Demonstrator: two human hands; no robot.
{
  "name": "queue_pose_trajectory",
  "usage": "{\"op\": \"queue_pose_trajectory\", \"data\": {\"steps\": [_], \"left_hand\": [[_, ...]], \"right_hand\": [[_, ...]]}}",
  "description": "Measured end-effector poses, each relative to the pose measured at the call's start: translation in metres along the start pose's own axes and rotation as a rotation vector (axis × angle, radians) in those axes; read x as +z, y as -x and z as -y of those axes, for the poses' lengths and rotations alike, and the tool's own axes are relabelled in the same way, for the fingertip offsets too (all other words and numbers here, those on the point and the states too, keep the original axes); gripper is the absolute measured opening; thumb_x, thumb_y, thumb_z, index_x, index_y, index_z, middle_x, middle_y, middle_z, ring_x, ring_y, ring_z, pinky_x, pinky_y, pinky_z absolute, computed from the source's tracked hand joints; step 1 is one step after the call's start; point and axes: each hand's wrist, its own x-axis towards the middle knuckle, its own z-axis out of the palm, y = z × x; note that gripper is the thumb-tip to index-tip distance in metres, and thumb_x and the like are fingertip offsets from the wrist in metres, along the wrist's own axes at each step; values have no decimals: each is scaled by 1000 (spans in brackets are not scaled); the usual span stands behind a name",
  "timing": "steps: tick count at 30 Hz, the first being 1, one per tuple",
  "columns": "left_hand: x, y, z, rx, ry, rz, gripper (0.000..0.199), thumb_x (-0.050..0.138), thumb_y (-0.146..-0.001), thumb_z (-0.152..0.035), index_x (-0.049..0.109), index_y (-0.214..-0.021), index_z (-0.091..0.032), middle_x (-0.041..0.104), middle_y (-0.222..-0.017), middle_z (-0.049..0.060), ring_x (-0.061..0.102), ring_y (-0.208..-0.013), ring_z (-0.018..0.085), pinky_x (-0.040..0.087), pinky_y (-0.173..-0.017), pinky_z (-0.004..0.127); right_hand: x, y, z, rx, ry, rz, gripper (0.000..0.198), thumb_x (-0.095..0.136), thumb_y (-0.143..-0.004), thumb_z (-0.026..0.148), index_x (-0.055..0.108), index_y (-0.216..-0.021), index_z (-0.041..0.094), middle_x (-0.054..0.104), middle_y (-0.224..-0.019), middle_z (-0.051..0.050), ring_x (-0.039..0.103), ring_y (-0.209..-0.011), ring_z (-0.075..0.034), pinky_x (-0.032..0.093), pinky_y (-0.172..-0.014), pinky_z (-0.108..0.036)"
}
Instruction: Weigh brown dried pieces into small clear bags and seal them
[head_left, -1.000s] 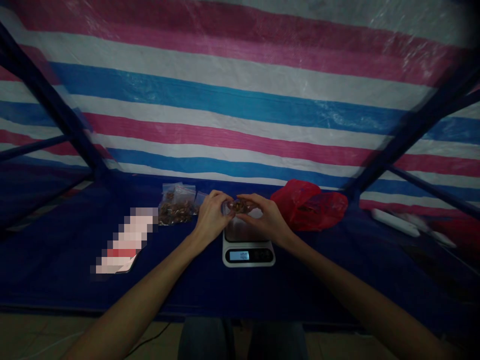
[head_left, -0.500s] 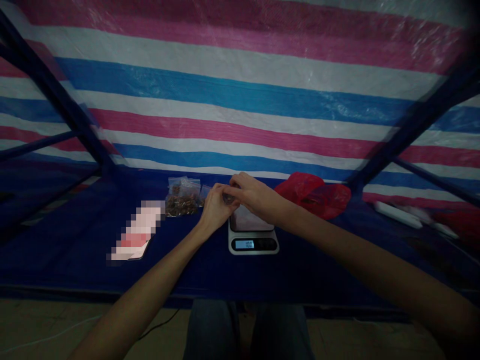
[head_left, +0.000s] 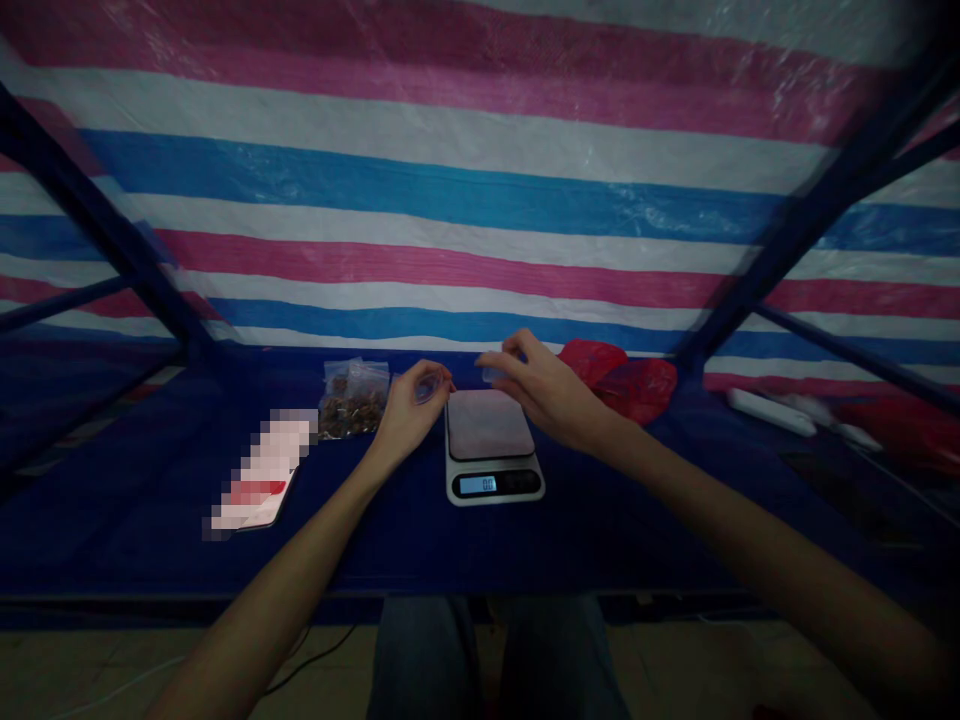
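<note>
My left hand (head_left: 403,412) is closed around a small clear round container (head_left: 428,388), left of a digital kitchen scale. In my right hand (head_left: 541,385), between thumb and fingers, is a small clear plastic piece (head_left: 491,374); its exact kind is too blurred to tell. Between and below both hands sits the scale (head_left: 491,425), its pan bare and its lit display (head_left: 478,485) reading about 0.0. Clear zip bags (head_left: 352,405) holding brown lumpy pieces lie just left of my left hand. A red plastic bag (head_left: 626,385) is crumpled behind my right forearm.
A phone (head_left: 262,480), partly pixelated, lies on the blue tabletop (head_left: 405,560) at left. White objects (head_left: 772,411) and another red bag (head_left: 911,435) are at far right. Blue metal posts (head_left: 161,300) and a striped sheet (head_left: 465,265) enclose the back.
My hands, together over the scale before, have drawn apart, each with a clear plastic piece. The scale display went from about 10.0 to 0.0. The view has shifted slightly.
</note>
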Motion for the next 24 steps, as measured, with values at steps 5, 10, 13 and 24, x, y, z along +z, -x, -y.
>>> {"op": "queue_pose_trajectory", "data": {"steps": [5,10,13,24], "left_hand": [[-2,0,0,-22,-10,-26,11,60,-88,-28,63,-91,-19,72,-87,4,68,-85,19,54,-81,33],[1,2,9,-24,-35,-36,10,60,-86,-27,64,-91,-20,72,-88,4,68,-87,19,54,-81,33],[1,4,14,-17,-81,-26,10,60,-86,-27,66,-91,-20,71,-89,3,67,-88,18,53,-84,32],[-1,8,13,61,-252,-52,8,58,-88,-23,65,-90,-20,67,-94,3,64,-98,22,47,-96,40]], "right_hand": [[13,83,-5,344,-374,-131,16,64,-96,35,55,-99,21,64,-93,-4,61,-85,-19,52,-76,-32],[25,141,4,399,-482,60,9,61,-94,23,54,-99,22,68,-96,-3,62,-78,-15,51,-70,-27],[21,152,10,394,-440,190,33,60,-86,11,58,-117,21,68,-93,-1,61,-71,-12,48,-62,-23],[20,147,16,199,-302,277,42,58,-87,11,54,-127,20,70,-107,-7,67,-77,-15,51,-65,-24]]}}
